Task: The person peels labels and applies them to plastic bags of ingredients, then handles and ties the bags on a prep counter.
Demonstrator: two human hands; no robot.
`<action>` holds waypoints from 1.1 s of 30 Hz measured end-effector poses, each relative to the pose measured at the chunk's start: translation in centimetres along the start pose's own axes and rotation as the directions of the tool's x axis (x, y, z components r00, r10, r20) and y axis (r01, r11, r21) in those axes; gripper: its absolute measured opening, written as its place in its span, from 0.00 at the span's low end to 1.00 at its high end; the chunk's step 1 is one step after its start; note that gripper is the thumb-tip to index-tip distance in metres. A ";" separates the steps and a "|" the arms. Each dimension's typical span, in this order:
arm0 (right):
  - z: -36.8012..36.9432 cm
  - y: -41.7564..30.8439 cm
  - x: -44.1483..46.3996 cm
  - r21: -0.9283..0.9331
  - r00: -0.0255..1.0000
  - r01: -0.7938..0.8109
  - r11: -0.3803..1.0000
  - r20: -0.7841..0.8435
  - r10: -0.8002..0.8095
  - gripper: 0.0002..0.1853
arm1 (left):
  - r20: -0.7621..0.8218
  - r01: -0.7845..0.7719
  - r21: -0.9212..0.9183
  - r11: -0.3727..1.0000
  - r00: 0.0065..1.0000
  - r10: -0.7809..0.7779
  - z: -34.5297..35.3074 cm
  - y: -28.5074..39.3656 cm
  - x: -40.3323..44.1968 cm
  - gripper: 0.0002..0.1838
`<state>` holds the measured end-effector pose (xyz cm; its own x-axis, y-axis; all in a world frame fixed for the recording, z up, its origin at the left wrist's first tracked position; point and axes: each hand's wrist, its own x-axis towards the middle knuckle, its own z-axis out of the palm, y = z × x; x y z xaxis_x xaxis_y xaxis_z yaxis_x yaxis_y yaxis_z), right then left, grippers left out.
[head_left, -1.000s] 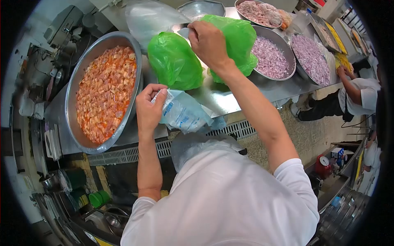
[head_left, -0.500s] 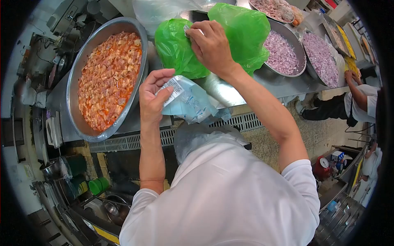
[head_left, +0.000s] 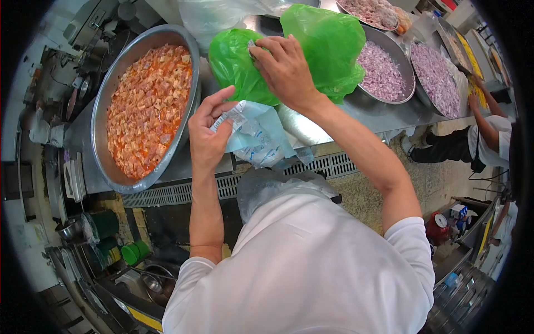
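Note:
My left hand [head_left: 211, 131] holds a light blue plastic packet [head_left: 258, 136] with blue print by its upper left edge, thumb against it. My right hand [head_left: 286, 69] is over two green plastic bags, with a small whitish piece pinched at its fingertips. The left green bag [head_left: 236, 64] lies just under those fingers, and the right green bag [head_left: 325, 47] is behind the wrist. Left of my left hand stands a large metal basin [head_left: 194, 67] of diced meat in reddish sauce [head_left: 147, 111].
Metal bowls of chopped onion [head_left: 381, 72] [head_left: 436, 80] and one of minced meat [head_left: 370, 12] stand on the steel table [head_left: 384, 121]. Clear plastic [head_left: 214, 19] lies at the back. Another person's arms [head_left: 489, 119] reach over trays at the right. A red scale [head_left: 439, 221] is lower right.
The view has shifted, so the basin and bowls sit higher. My right hand has moved down over the left green bag. The blue packet now hangs more spread out.

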<state>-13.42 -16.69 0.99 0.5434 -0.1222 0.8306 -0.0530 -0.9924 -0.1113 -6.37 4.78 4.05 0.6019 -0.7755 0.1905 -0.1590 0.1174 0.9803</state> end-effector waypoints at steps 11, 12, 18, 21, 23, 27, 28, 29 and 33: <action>-1.2 -2.5 -1.8 0.098 0.995 -0.088 0.991 0.046 0.083 0.30 | -0.038 -0.006 -0.006 1.000 0.999 0.006 -0.5 -0.5 0.2 0.28; -1.2 -2.6 -2.1 0.073 0.995 -0.076 0.994 0.062 0.071 0.30 | -0.055 -0.005 0.002 1.000 0.998 0.005 -0.5 -0.4 0.2 0.27; -1.8 -3.1 -3.5 0.190 0.987 -0.160 0.969 0.023 0.159 0.31 | -0.122 0.048 -0.041 0.998 0.991 -0.053 -1.5 -1.4 0.6 0.17; -2.1 -2.7 -2.5 0.176 0.979 -0.196 0.965 -0.025 0.204 0.31 | -0.143 0.052 0.012 0.999 0.989 -0.050 -1.6 -1.3 1.9 0.12; -1.8 -2.5 -2.5 0.159 0.984 -0.173 0.972 -0.008 0.177 0.31 | -0.183 -0.066 0.272 0.960 0.976 0.119 -0.1 0.4 3.6 0.13; -1.5 -3.0 -2.9 0.197 0.984 -0.176 0.964 -0.001 0.180 0.29 | -0.202 -0.115 0.571 0.813 0.940 0.275 0.5 2.3 7.5 0.18; -1.5 -3.1 -3.1 0.209 0.983 -0.180 0.961 -0.006 0.185 0.29 | -0.195 -0.097 0.631 0.769 0.940 0.279 0.6 2.8 8.3 0.19; -1.5 -3.2 -3.4 0.222 0.981 -0.187 0.957 -0.010 0.194 0.29 | -0.158 -0.137 0.706 0.695 0.926 0.343 0.3 2.6 9.4 0.24; -1.3 -3.4 -4.7 0.245 0.971 -0.231 0.942 -0.005 0.240 0.29 | -0.113 -0.063 0.834 0.548 0.953 0.282 1.1 4.0 12.4 0.21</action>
<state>-16.86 -12.76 -1.79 0.5107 -0.3565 0.7824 0.0294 -0.9022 -0.4303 -0.42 -5.07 10.25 0.6171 -0.6354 0.4642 -0.7779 -0.4040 0.4813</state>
